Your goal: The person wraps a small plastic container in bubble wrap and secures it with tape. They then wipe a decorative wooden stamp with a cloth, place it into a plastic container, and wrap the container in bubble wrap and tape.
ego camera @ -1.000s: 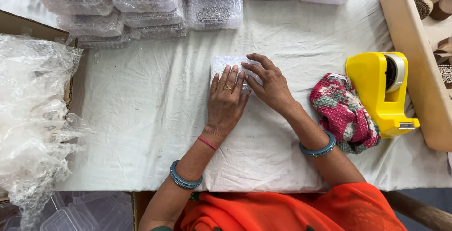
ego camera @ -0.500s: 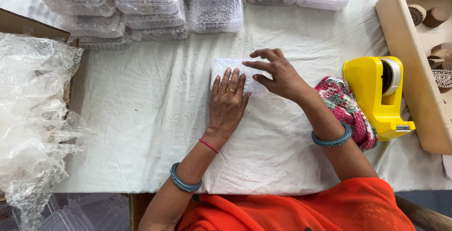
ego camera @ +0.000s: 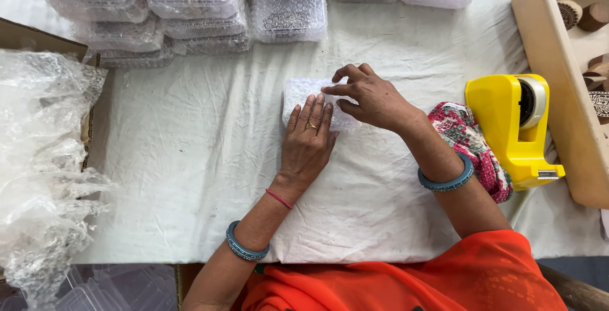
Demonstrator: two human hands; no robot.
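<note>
Bench (ego camera: 190, 178): white cloth; clear boxes (ego camera: 190, 6) along top.
Left hand (ego camera: 307, 143): flat on bubble-wrapped packet (ego camera: 298, 92).
Right hand (ego camera: 374, 98): fingers curled, now lifted at the packet's right end.
Tape dispenser (ego camera: 507, 127): yellow, right, unmoved.

We've got one view only, a head cam looking almost straight down at the table (ego camera: 190, 209) from above. Our own torso sits at the bottom edge, so the cam faces fwd and down, away from the body. It's close: both forearms fill the centre, the left hand (ego camera: 307, 143) and right hand (ego camera: 374, 98) mid-frame. No 2nd view, so nothing is shared.
</note>
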